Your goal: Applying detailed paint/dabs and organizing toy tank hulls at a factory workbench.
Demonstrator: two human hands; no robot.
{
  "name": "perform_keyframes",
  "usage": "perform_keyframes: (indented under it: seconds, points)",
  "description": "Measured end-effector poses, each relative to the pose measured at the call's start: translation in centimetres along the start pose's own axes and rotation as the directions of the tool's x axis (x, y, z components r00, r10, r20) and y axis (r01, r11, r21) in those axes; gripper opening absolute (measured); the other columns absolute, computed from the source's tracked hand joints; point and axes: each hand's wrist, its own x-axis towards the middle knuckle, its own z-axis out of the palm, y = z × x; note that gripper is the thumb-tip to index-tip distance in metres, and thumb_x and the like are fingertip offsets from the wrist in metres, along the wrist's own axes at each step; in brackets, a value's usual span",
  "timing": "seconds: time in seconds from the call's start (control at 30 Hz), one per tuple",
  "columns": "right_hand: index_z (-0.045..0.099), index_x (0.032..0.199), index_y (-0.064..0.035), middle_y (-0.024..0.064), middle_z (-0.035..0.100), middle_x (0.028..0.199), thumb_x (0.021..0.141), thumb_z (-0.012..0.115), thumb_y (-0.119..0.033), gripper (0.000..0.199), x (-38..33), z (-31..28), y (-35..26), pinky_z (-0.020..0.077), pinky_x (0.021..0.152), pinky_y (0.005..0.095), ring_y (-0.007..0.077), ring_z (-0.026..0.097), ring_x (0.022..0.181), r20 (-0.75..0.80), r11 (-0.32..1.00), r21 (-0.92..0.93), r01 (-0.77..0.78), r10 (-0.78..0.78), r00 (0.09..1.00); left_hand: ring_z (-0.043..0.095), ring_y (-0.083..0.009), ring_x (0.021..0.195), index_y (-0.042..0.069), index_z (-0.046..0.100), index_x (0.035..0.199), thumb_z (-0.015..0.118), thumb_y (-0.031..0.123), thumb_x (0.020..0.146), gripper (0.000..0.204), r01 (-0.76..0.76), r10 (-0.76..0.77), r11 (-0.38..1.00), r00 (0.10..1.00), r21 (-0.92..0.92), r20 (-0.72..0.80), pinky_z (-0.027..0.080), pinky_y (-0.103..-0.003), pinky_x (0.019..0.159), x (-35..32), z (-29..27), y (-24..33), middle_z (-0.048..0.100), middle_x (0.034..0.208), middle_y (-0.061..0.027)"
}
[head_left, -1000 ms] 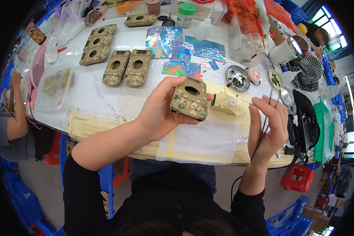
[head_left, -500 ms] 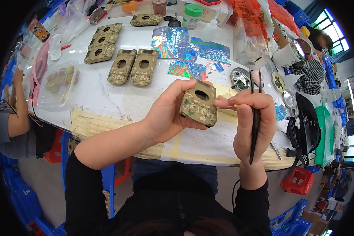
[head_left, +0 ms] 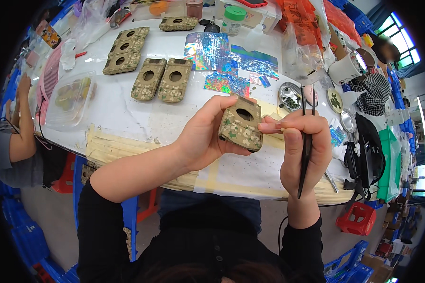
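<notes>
My left hand (head_left: 198, 129) is closed around a toy tank hull (head_left: 241, 132) in tan and green camouflage, held tilted above the table with its round top hole showing. Close to the hull's right side, my right hand (head_left: 314, 141) has black tweezers (head_left: 305, 162) tucked in it, tips pointing away from me. Its thumb and forefinger pinch a thin, pale, needle-like thing (head_left: 276, 130), too fine to name surely, that reaches toward the hull's edge. Several matching hulls (head_left: 174, 82) lie farther back on the table.
Shiny holographic sheets (head_left: 207, 51) lie beyond my hands. To the right stand a round metal dish (head_left: 290, 95) with dark green bits, and a black bag (head_left: 370, 146). A green-lidded jar (head_left: 232, 21) and white squeeze bottle (head_left: 255, 35) are farther back. Another person's arm (head_left: 22, 118) shows at left.
The hull and my left hand sit very slightly farther right in the picture, as do the table things. Both hands keep their grips.
</notes>
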Motion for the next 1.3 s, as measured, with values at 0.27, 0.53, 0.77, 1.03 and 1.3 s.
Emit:
perform_keyframes:
  seconds: [0.27, 0.53, 0.77, 1.03, 1.3]
  points:
    - [0.052, 0.090, -0.0017, 0.0074, 0.069, 0.082, 0.090, 0.055, -0.004, 0.004, 0.1, -0.1, -0.1, 0.0382, 0.064, 0.0246, 0.0127, 0.050, 0.064, 0.020, 1.000, -0.009, 0.000, 0.000, 1.000, 0.063, -0.0225, 0.085, 0.006, 0.050, 0.124, 0.036, 0.039, 0.092, 0.047, -0.002, 0.002, 1.000, 1.000, 0.010, 0.012, 0.054, -0.039, 0.070, 0.0, 0.0, 0.0, 0.062, 0.104, -0.0115]
    - [0.047, 0.094, 0.0002, 0.0107, 0.062, 0.081, 0.094, 0.049, -0.005, 0.006, -0.4, -1.8, -0.6, 0.0470, 0.078, 0.0271, 0.0145, 0.057, 0.072, -0.193, 0.989, 0.071, -0.127, 0.138, 0.971, 0.065, -0.0220, 0.088, 0.009, 0.048, 0.121, 0.037, 0.039, 0.093, 0.043, -0.028, 0.027, 1.000, 0.997, 0.010, 0.072, 0.057, -0.035, 0.068, 0.2, -0.6, 0.1, 0.060, 0.114, -0.0168]
    - [0.058, 0.084, 0.0007, 0.0110, 0.060, 0.079, 0.082, 0.064, 0.000, 0.007, -1.5, -4.3, 1.1, 0.0497, 0.074, 0.0328, 0.0227, 0.057, 0.069, -0.113, 0.763, -0.641, -0.080, 0.010, 0.994, 0.065, -0.0259, 0.070, 0.006, 0.045, 0.129, 0.033, 0.037, 0.093, 0.049, -0.029, 0.030, 0.998, 0.999, -0.047, 0.027, 0.054, -0.031, 0.058, 0.0, 0.0, 0.5, 0.058, 0.118, -0.0228]
    - [0.060, 0.086, -0.0023, 0.0125, 0.059, 0.082, 0.076, 0.069, -0.002, 0.014, -1.8, -4.1, 2.9, 0.0461, 0.067, 0.0344, 0.0279, 0.058, 0.077, 0.033, 0.708, -0.706, 0.004, 0.027, 0.999, 0.066, -0.0225, 0.070, 0.003, 0.044, 0.130, 0.031, 0.038, 0.094, 0.052, -0.111, 0.112, 0.994, 0.993, -0.021, 0.031, 0.055, -0.028, 0.058, 0.6, -0.7, 0.6, 0.056, 0.119, -0.0251]
    - [0.050, 0.121, 0.0053, 0.0159, 0.059, 0.109, 0.092, 0.049, -0.047, 0.060, -4.1, -6.2, 1.2, 0.0464, 0.082, 0.0358, 0.0271, 0.060, 0.093, -0.094, 0.857, -0.490, -0.159, 0.130, 0.987, 0.066, -0.0221, 0.070, 0.003, 0.044, 0.130, 0.031, 0.038, 0.093, 0.052, -0.115, 0.115, 0.993, 0.993, -0.019, 0.001, 0.054, -0.027, 0.057, 0.5, -0.4, 0.7, 0.055, 0.119, -0.0257]
